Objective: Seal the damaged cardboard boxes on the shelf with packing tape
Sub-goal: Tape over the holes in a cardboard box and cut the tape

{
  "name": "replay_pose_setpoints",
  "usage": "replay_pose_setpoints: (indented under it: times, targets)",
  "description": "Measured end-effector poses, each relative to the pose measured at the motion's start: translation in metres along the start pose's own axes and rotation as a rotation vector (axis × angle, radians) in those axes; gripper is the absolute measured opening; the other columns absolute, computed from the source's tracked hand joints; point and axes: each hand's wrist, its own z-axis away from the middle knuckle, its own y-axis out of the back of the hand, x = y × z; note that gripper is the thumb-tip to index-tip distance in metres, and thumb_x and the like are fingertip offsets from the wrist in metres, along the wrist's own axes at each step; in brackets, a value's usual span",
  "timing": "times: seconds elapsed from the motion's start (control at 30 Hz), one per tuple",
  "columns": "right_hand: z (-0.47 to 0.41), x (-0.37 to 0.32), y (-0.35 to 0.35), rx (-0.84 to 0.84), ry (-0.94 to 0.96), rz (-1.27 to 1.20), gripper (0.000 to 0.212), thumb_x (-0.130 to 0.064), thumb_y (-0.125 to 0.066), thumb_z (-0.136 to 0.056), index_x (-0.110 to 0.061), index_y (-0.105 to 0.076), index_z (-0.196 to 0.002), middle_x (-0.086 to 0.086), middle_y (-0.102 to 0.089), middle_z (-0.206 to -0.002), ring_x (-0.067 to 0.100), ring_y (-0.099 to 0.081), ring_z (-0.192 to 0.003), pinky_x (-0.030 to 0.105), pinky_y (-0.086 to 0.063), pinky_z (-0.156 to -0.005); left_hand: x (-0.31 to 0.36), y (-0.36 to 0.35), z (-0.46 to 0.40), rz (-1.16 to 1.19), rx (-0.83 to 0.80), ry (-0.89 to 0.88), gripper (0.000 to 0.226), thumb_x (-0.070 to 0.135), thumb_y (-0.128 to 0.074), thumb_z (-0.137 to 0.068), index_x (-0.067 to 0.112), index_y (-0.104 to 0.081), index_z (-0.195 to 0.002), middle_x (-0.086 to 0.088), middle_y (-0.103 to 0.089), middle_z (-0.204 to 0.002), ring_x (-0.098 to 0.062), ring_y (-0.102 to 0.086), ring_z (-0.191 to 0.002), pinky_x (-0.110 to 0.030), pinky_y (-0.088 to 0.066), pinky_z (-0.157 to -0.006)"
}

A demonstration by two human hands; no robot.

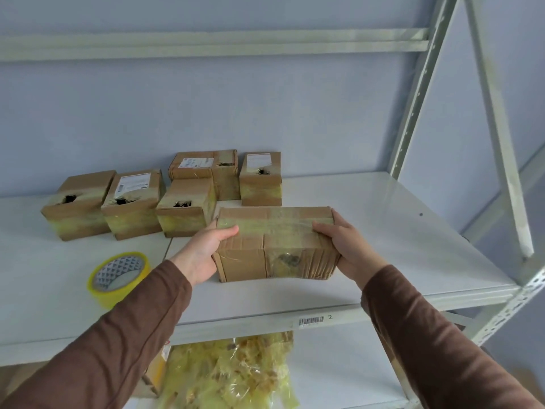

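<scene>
Though most of the fingers are hidden behind the box's ends, both thumbs lie in plain sight on its taped top: the left hand clasps the left end with its thumb stretched along the upper edge, and the right hand clasps the right end the same way, so each is curled round the box and gripping it. The box sits at centre frame on the shelf, wrapped in clear tape; a dark patch on its near face shows dimly through the tape, and what it is cannot be made out. Brown sleeves run from both wrists to the lower corners and are cut off there. Left of the box, near the left forearm, a tape roll lies flat. Behind, toward the left and middle of the frame, five more boxes stand in a cluster, most with a torn dark hole in the top; their labels are too small to read. Below the shelf edge, crumpled yellowish tape is partly hidden.
</scene>
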Motion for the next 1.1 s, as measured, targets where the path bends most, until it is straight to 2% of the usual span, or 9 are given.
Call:
replay_pose_setpoints:
  times: [0.2,0.3,0.4,0.53,0.6,0.67,0.8,0.93,1.1]
  targets:
    - [0.005,-0.005,-0.003,-0.027,0.051,0.067,0.037,-0.007,-0.062,-0.099,-0.019,-0.057,-0.134,0.015,-0.070,-0.126,0.024,-0.075,-0.097,0.034,-0.061,-0.073,0.000,-0.001,0.008,0.014,-0.015,-0.039,0.083,0.009,-0.068,-0.096,0.030,-0.022,-0.162,-0.006,-0.059,-0.144,-0.027,-0.056,-0.133,-0.053,-0.039,-0.116]
    - [0.011,-0.009,0.001,-0.043,0.241,0.171,0.059,-0.019,-0.075,-0.090,-0.030,-0.047,-0.140,0.001,-0.063,-0.128,0.013,-0.070,-0.105,0.028,-0.058,-0.082,0.005,0.007,0.019,0.016,-0.053,-0.220,0.073,0.031,-0.077,-0.087,0.035,-0.042,-0.150,0.001,-0.061,-0.142,-0.024,-0.057,-0.132,-0.056,-0.045,-0.111]
    - [0.015,-0.013,0.003,-0.013,0.370,0.161,0.038,-0.040,-0.075,-0.086,-0.025,-0.058,-0.116,-0.005,-0.061,-0.131,0.008,-0.063,-0.114,0.027,-0.053,-0.091,0.010,0.019,0.025,0.159,-0.038,-0.371,0.054,0.049,-0.066,-0.089,0.015,-0.059,-0.130,-0.007,-0.066,-0.127,-0.024,-0.064,-0.119,-0.049,-0.052,-0.101]
    - [0.013,-0.006,-0.001,0.049,0.434,0.120,0.011,-0.019,-0.068,-0.091,-0.024,-0.059,-0.087,-0.009,-0.064,-0.125,0.010,-0.061,-0.110,0.022,-0.051,-0.079,0.000,0.030,0.024,0.032,0.093,-0.472,0.010,0.011,-0.064,-0.097,0.019,-0.063,-0.091,-0.001,-0.059,-0.088,-0.018,-0.054,-0.084,-0.032,-0.042,-0.074]
    - [0.010,-0.004,0.000,0.032,0.390,0.134,0.025,-0.007,-0.064,-0.092,-0.026,-0.062,-0.108,-0.005,-0.057,-0.139,0.015,-0.054,-0.127,0.023,-0.054,-0.084,0.000,0.033,0.023,-0.014,0.076,-0.448,0.029,-0.001,-0.061,-0.093,0.018,-0.065,-0.114,-0.002,-0.061,-0.105,-0.018,-0.054,-0.096,-0.031,-0.044,-0.083]
    - [0.008,-0.011,0.001,0.036,0.299,0.152,0.050,-0.008,-0.062,-0.093,-0.029,-0.053,-0.138,-0.004,-0.045,-0.150,0.012,-0.043,-0.139,0.028,-0.051,-0.096,0.007,0.029,0.024,0.006,-0.004,-0.343,0.059,0.003,-0.064,-0.089,0.025,-0.054,-0.144,-0.001,-0.053,-0.141,-0.020,-0.050,-0.126,-0.037,-0.040,-0.111]
    - [0.003,-0.024,-0.009,0.030,0.078,0.079,0.059,-0.013,-0.067,-0.096,-0.018,-0.046,-0.151,0.005,-0.058,-0.142,0.018,-0.068,-0.110,0.029,-0.059,-0.074,0.016,0.013,0.027,-0.062,-0.050,-0.127,0.102,0.028,-0.085,-0.067,0.034,-0.037,-0.157,-0.001,-0.045,-0.156,-0.025,-0.037,-0.147,-0.053,-0.021,-0.125]
    - [-0.005,-0.021,-0.013,0.032,0.081,0.139,0.050,-0.009,-0.069,-0.095,-0.013,-0.054,-0.143,0.016,-0.068,-0.125,0.019,-0.075,-0.084,0.031,-0.060,-0.066,0.015,0.010,0.021,-0.015,0.004,-0.104,0.081,0.019,-0.078,-0.083,0.028,-0.040,-0.154,-0.009,-0.059,-0.143,-0.029,-0.051,-0.137,-0.057,-0.029,-0.120]
    - [-0.013,-0.033,-0.010,-0.020,0.087,0.235,0.061,-0.014,-0.074,-0.093,-0.014,-0.050,-0.149,0.007,-0.066,-0.131,0.016,-0.075,-0.097,0.028,-0.060,-0.077,0.010,0.008,0.023,0.017,-0.001,-0.118,0.055,0.019,-0.075,-0.090,0.031,-0.051,-0.138,-0.008,-0.062,-0.139,-0.029,-0.058,-0.129,-0.055,-0.042,-0.113]
